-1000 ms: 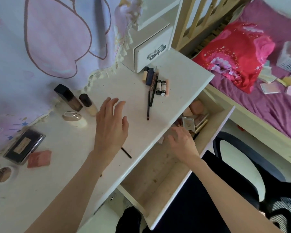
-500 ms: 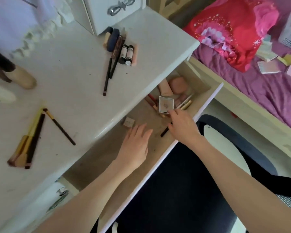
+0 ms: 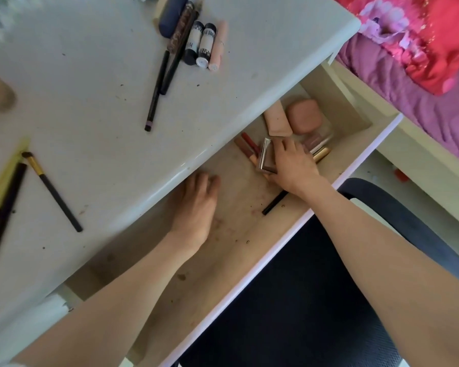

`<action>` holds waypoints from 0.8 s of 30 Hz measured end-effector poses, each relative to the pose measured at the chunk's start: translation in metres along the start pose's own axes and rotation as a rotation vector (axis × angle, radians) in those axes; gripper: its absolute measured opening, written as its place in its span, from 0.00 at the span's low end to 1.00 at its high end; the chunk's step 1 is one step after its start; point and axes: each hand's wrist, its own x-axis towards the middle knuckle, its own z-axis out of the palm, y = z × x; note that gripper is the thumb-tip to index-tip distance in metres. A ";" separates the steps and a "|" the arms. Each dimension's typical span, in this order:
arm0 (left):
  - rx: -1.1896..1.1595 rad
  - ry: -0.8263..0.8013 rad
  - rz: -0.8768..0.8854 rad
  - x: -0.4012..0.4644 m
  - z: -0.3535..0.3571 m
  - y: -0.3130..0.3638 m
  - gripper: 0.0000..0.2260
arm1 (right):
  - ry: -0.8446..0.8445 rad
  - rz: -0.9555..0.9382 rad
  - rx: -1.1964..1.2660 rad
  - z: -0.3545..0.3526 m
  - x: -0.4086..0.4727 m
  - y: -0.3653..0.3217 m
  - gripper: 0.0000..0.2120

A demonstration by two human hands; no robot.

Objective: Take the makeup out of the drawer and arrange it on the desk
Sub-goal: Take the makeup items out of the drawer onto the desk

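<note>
Item 1, right hand (image 3: 292, 165): my view has its fingers curled over a small square compact (image 3: 266, 160), which stands tilted on edge with its metallic rim showing; thumb side low, fingertips over the top edge. The grip reads as a pinch-hold on the compact. Wrist and forearm run back down to the right, crossing the front rail of the drawer (image 3: 326, 205).

Item 2, left hand (image 3: 196, 205): palm down inside the drawer, fingers reaching under the desk (image 3: 90, 83) edge, where the tips are hidden. I cannot tell what, if anything, they touch; the visible knuckles look relaxed, nothing seen held. Forearm trails back to lower left.

Item 3, drawer contents: just beside the right hand, a peach tube (image 3: 276, 120) and a rounded pink case (image 3: 304, 116) at the far end; two reddish-brown lip pencils (image 3: 248, 147) left of the compact; gold and pale tubes (image 3: 319, 149) right of the fingers; a black pencil (image 3: 274, 202) lying under the wrist.

Item 4, desk top: a cluster of tubes and sticks (image 3: 199, 41) near the far edge, a long dark pencil (image 3: 157, 86) beside them, one black-handled brush (image 3: 51, 190) apart, more brushes (image 3: 0, 202) at the left edge.

Item 5: dark chair (image 3: 302, 300) below the drawer.
</note>
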 end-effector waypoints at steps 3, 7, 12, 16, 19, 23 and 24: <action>-0.037 -0.017 -0.012 -0.002 0.001 0.002 0.20 | -0.035 0.010 0.037 -0.003 -0.003 -0.008 0.30; -0.224 -0.086 -0.039 -0.010 -0.004 0.005 0.16 | -0.034 0.016 0.057 -0.011 -0.023 -0.018 0.29; -0.489 -0.224 -0.034 -0.041 -0.031 0.009 0.22 | 0.064 0.110 0.216 -0.025 -0.074 -0.038 0.32; -0.631 -0.193 -0.042 -0.071 -0.059 0.010 0.23 | 0.172 0.178 0.659 -0.035 -0.123 -0.062 0.35; -0.728 -0.080 -0.003 -0.107 -0.080 -0.005 0.21 | 0.215 0.173 0.970 -0.044 -0.154 -0.088 0.36; -0.763 0.102 -0.013 -0.160 -0.107 -0.048 0.20 | 0.209 0.102 1.025 -0.057 -0.176 -0.139 0.35; -0.757 0.169 -0.042 -0.172 -0.112 -0.062 0.18 | 0.202 0.079 1.028 -0.061 -0.179 -0.155 0.34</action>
